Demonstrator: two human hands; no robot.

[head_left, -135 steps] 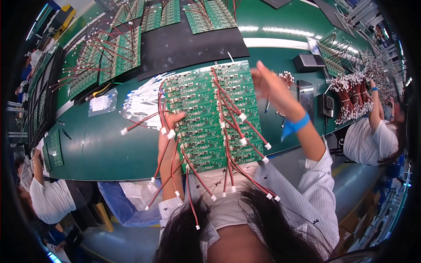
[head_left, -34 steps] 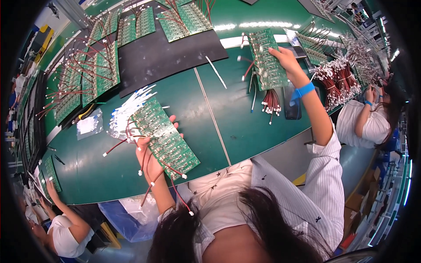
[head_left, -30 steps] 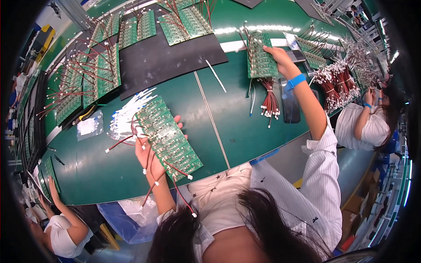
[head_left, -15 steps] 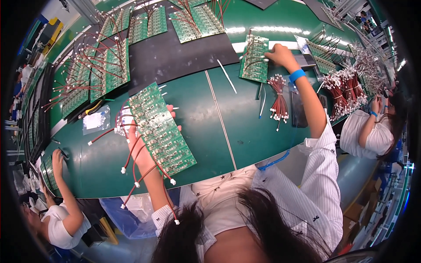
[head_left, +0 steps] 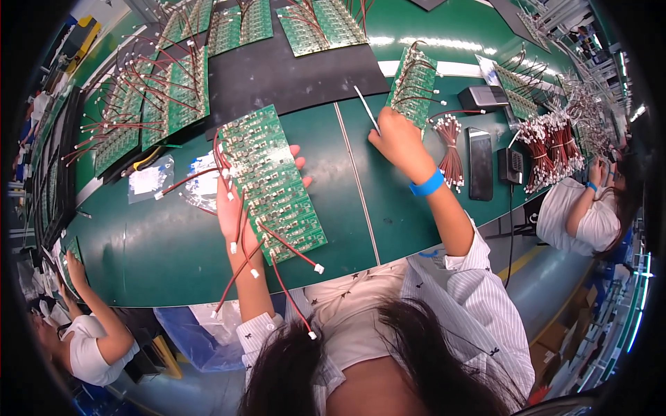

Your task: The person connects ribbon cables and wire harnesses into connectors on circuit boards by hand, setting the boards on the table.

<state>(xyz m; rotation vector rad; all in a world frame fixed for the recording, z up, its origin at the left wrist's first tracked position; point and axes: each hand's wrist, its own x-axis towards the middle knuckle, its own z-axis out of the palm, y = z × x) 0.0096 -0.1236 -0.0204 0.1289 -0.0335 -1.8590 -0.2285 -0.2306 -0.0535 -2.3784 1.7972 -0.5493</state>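
My left hand holds a long green circuit board slightly tilted, thumb by its left edge and fingertips showing past its right edge. Several red-and-black wire leads with white plugs hang from that board's left and lower parts. My right hand, with a blue band on its wrist, is closed low over the table, its fingers at the near end of a thin white stick. Just beyond this hand lies another green board with wire leads on it, partly covered by the hand.
A bundle of wire leads, a black phone and a dark box lie to the right. Wired boards stand at the left; a black mat lies behind. Co-workers sit on both sides.
My right hand has moved left and nearer, from the wired board to the white stick. The phone and dark box show more fully. The held board has turned slightly more upright.
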